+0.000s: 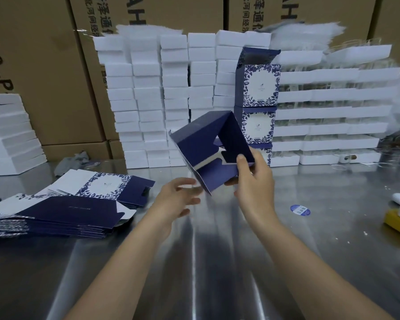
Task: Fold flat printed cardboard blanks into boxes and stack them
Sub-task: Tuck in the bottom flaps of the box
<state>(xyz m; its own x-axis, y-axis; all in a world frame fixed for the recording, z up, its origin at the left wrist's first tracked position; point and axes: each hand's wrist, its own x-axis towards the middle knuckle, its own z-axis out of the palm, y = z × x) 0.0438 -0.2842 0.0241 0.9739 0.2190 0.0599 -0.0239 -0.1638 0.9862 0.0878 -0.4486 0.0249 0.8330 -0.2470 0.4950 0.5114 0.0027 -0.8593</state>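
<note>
Steel tabletop fills the lower frame, with both forearms reaching up from the bottom edge. At centre, the right hand pinches the dark blue box and holds it above the table. Its thumb presses on the interlocked bottom flaps, and the other fingers curl round behind the right-hand wall. The left hand, blurred, has its fingers spread and loose just beside the box's lowest corner; whether they touch it I cannot tell. This box looks squared up with its bottom about locked, so setting it on the stack seems to be what is left for it. At middle left lies a thick pile of flat blanks, so much folding remains. Further back, right of centre, at least three finished boxes stand stacked against white blocks.
</note>
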